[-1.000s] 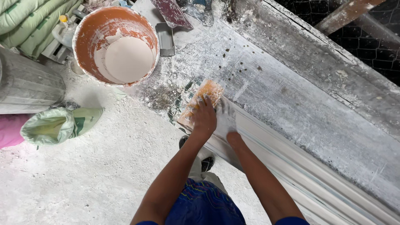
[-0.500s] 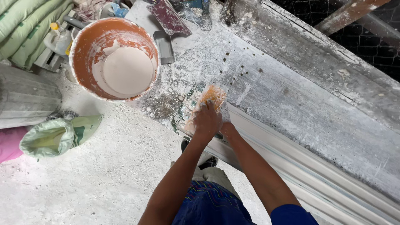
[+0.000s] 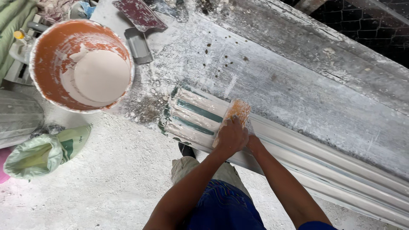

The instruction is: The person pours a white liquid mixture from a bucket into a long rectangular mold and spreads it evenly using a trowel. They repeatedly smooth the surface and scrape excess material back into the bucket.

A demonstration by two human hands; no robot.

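Both arms are bare from the hands up to short blue sleeves, a strip of which shows at the right upper arm. The left hand and right hand wear no gloves, rings or watch. Below are deep blue shorts, a pale khaki trouser leg and a dark shoe.

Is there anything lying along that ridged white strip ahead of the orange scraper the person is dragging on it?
Nothing visible: the moulding runs bare past the scraper, which the left hand presses down, right hand beside it.
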